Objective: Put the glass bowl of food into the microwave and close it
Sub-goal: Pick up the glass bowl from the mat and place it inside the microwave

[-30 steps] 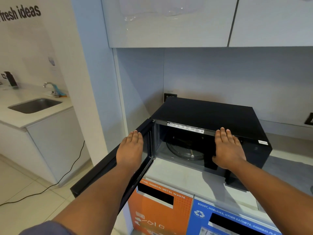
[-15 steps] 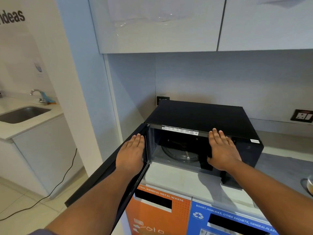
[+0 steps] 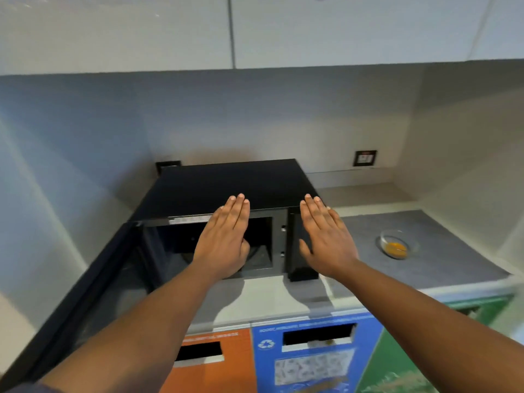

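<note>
Microwave [image 3: 226, 182]: black, on the desk [image 3: 283, 290]; door [image 3: 93, 282] swung open to the left.
Bowl [image 3: 397, 245]: glass, orange food inside; on the desk, right of the microwave, well apart from it.
Left hand [image 3: 224, 242]: flat, fingers spread, empty, before the open cavity.
Right hand [image 3: 326, 239]: flat, empty, before the control panel.

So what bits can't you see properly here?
Head view only:
- Microwave inside: the left hand covers most of it.
- Its door: blurred, cut off at the left edge.
- Food in the bowl: too small; just orange.
- Bin labels: blurred, unreadable.
- Control panel: partly behind the right hand.
</note>
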The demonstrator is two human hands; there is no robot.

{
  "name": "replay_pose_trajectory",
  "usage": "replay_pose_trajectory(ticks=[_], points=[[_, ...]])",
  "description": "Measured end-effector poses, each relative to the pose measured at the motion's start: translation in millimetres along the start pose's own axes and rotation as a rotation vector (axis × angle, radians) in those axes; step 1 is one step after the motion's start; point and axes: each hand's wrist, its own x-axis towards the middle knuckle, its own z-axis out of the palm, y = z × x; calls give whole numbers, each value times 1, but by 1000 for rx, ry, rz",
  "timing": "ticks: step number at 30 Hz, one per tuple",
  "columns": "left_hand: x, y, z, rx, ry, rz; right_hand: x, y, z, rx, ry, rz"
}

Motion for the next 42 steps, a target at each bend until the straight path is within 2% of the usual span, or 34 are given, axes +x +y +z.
replay_pose_trajectory(ticks=[11,14,18,23,25,28,30,32,35,38,42], points=[[120,185,71,-102,68,282,-52,184,9,-12,-20,201],[148,235,95,-179,63,264,-57,232,23,18,-17,215],[180,294,138,-472,-7,37,-69,286,57,205,2,307],[201,333,211,-757,-111,-102,-84,334,109,600,64,564],[210,349,236,-1008,-224,-309,-86,350,126,759,39,642],[223,368,264,-1575,-335,-769,-83,367,146,1095,40,836],[231,373,283,-1722,-349,-942,-79,375,158,1339,102,945],[236,377,297,-1753,-355,-979,-78,377,166,1493,209,1017],[243,391,316,-1815,-305,-1002,-78,385,181,1740,159,979],[245,403,326,-1852,-306,-1012,-79,389,185,1837,127,993],[245,412,331,-1916,-294,-1033,-78,390,193,1845,122,988]])
